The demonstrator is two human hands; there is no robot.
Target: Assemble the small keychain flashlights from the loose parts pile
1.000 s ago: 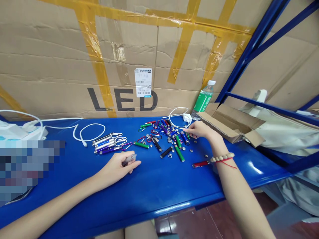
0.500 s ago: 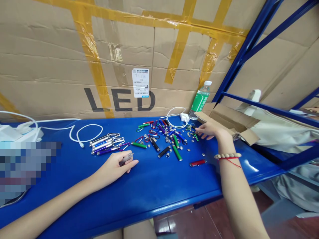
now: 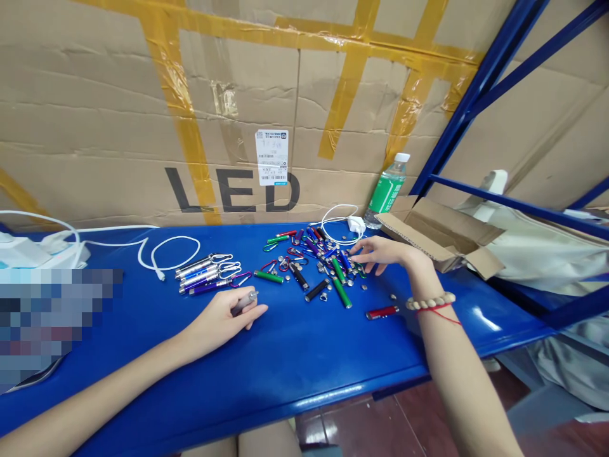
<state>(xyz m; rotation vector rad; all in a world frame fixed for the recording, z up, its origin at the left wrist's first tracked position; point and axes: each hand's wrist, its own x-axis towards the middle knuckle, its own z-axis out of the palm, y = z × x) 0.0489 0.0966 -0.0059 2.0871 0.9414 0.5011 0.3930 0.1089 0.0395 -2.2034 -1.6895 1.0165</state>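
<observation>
My left hand (image 3: 223,315) is closed around a small silver-grey flashlight (image 3: 246,301), its tip poking out past the fingers above the blue table. Over the right side of a loose heap of parts, my right hand (image 3: 383,252) has its fingers spread and bent downward, with nothing visible in them. The heap holds green tubes (image 3: 341,293), black tubes (image 3: 316,290), carabiner clips (image 3: 269,266) and several small button cells. Apart from it, a red tube (image 3: 382,313) lies near my right wrist. Several flashlights with clips (image 3: 202,276) lie in a row beyond my left hand.
A water bottle (image 3: 387,190) and an open cardboard box (image 3: 440,231) stand at the back right. A white charger (image 3: 356,225) and white cables (image 3: 176,238) lie along the back. A large carton (image 3: 118,127) rises behind the table; a blue metal frame (image 3: 457,136) stands at right.
My right hand has moved left, from the heap's far right edge to above its right part. My left hand still grips the flashlight. The view has shifted slightly.
</observation>
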